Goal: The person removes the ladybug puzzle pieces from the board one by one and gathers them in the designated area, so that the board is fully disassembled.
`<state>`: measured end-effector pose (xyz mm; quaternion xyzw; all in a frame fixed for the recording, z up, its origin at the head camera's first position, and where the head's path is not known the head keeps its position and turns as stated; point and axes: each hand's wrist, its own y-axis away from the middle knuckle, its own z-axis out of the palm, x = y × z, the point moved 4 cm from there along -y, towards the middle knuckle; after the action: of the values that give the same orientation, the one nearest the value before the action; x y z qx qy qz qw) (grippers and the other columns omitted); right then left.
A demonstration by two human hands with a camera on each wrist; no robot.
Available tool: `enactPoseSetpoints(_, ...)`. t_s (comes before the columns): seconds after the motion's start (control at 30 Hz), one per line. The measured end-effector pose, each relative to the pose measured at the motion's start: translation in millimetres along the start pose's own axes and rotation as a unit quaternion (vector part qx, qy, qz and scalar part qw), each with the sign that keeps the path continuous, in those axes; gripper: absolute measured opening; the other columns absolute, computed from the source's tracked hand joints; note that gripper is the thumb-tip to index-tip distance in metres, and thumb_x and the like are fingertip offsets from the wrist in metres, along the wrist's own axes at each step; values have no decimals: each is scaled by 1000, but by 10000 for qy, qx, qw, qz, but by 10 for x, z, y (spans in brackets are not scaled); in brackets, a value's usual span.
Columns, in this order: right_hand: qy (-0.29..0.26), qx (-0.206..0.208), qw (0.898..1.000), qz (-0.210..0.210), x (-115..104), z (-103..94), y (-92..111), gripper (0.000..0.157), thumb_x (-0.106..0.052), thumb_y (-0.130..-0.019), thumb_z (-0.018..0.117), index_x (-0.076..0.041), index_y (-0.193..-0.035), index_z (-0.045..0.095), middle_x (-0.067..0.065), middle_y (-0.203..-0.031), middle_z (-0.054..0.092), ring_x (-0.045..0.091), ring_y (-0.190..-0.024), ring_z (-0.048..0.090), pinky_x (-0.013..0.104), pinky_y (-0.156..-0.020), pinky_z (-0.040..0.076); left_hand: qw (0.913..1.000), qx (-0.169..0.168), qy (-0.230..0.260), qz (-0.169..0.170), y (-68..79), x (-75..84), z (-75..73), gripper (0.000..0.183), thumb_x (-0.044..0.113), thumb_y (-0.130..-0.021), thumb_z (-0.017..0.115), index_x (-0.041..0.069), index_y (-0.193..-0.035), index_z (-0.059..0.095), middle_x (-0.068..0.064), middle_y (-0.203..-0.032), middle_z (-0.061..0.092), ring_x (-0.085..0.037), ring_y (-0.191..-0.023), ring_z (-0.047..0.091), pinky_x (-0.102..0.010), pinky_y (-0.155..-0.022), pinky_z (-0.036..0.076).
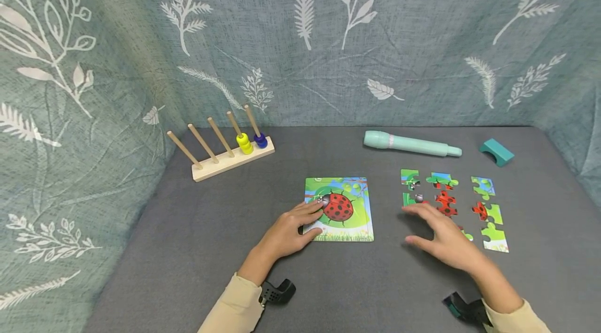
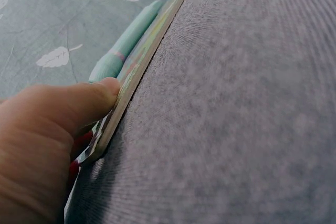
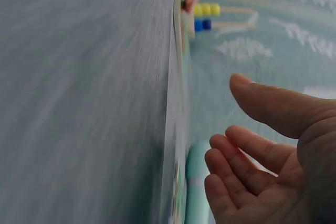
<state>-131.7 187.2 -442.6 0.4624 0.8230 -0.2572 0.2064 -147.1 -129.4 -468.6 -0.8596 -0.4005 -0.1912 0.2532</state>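
A square ladybug picture board (image 1: 359,218) lies flat on the grey table. My left hand (image 1: 293,228) rests on its left side, fingertips stretched over the picture by the ladybug's head and thumb near the lower left. In the left wrist view the thumb (image 2: 79,103) touches the board close to its edge. To the right, several loose jigsaw pieces (image 1: 446,203) with ladybug and leaf parts lie in spaced rows. Over their lower left hovers my right hand (image 1: 443,241), thumb and fingers apart, holding nothing; it hides some pieces. The right wrist view shows its palm (image 3: 283,192) bare.
A wooden peg stand (image 1: 220,166) with yellow beads (image 1: 244,144) and dark blue beads (image 1: 260,140) stands at the back left. Behind the pieces lie a mint-green tapered tube (image 1: 415,145) and a teal arch block (image 1: 497,152). A patterned curtain (image 1: 281,77) hangs along the table's back.
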Motion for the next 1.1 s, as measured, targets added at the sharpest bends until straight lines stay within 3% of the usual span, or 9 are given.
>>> enactPoseSetpoints(0.1, -188, -234, 9995, -21, -101, 114, -144, 53, -18, -79, 77, -9, -127, 56, 4, -126, 57, 23, -116, 54, 43, -91, 47, 10000, 17, 78, 32, 2, -7, -5, 46, 23, -87, 69, 3, -127, 60, -7, -138, 53, -26, -132, 46, -36, -112, 37)
enactPoseSetpoints(0.23, -418, -515, 9977, -118, -237, 298, -325, 53, -18, -80, 76, -7, -128, 55, 6, -128, 56, 25, -119, 53, 49, -95, 47, 10000, 31, 89, -21, 7, -23, -16, 52, 25, -86, 71, 2, -130, 57, -9, -140, 52, -24, -133, 45, -36, -114, 35)
enactPoseSetpoints(0.47, -874, -860, 9902, -665, -529, 612, -610, 51, -16, -81, 75, -4, -126, 56, 8, -123, 58, 24, -114, 56, 44, -96, 48, 9991, -10, -357, -227, 30, -94, -56, 74, 38, -80, 74, 0, -138, 48, -12, -146, 45, -25, -139, 37, -41, -117, 29)
enactPoseSetpoints(0.63, -1053, -1165, 9844, -788, -669, 817, -775, 50, -18, -83, 74, -5, -127, 54, 7, -121, 57, 20, -109, 56, 38, -93, 50, 9959, -295, -670, -524, 48, -138, -63, 87, 49, -78, 71, 3, -144, 40, -14, -151, 36, -26, -141, 31, -41, -118, 26)
enactPoseSetpoints(0.87, -729, -939, 9890, -885, -738, 1020, -848, 49, -17, -80, 76, -1, -122, 57, 11, -121, 55, 25, -113, 52, 42, -95, 47, 9941, -417, -931, -365, 52, -122, -66, 91, 53, -78, 70, 0, -144, 38, -15, -151, 36, -25, -141, 32, -42, -118, 26)
enactPoseSetpoints(1.1, -580, -731, 9911, -951, -753, 1086, -818, 43, -14, -78, 77, 1, -116, 60, 14, -126, 52, 28, -120, 47, 44, -99, 44, 9945, -377, -906, -373, 48, -125, -51, 92, 51, -76, 73, -2, -143, 38, -16, -150, 36, -25, -141, 32, -42, -119, 25)
